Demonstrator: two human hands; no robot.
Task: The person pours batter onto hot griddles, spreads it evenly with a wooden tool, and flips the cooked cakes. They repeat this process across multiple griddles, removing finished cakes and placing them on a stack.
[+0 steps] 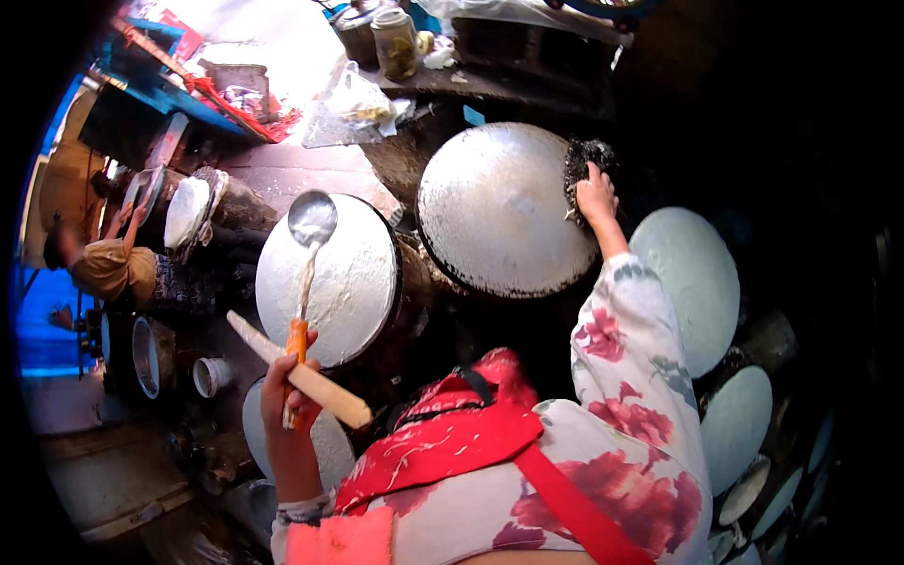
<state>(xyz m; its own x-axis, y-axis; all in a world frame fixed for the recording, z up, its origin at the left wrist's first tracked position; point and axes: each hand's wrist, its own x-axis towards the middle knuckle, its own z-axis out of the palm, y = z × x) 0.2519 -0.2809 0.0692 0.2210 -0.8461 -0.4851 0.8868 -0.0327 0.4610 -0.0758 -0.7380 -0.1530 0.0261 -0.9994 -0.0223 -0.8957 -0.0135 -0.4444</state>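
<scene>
My left hand (290, 388) is closed around two handles at once: a metal ladle (313, 222) with an orange grip, and a flat wooden spatula (331, 395) lying crosswise to it. The ladle's bowl is smeared white and hangs over the far part of a round pan (353, 311) coated with pale batter. My right arm reaches forward to a large round griddle (504, 212), bare and worn grey-white. At its right rim my right hand (598, 195) grips a dark, ragged, wad-like scrubber (586, 162), which touches the edge.
Several round pale surfaces, one large (689, 287), stand along the right. Another pale round (330, 450) lies beneath my left forearm. A jar (395, 45) and a plastic bag (358, 102) stand beyond the griddle. At far left, another person (113, 268) works; a white bucket (209, 377) is nearer.
</scene>
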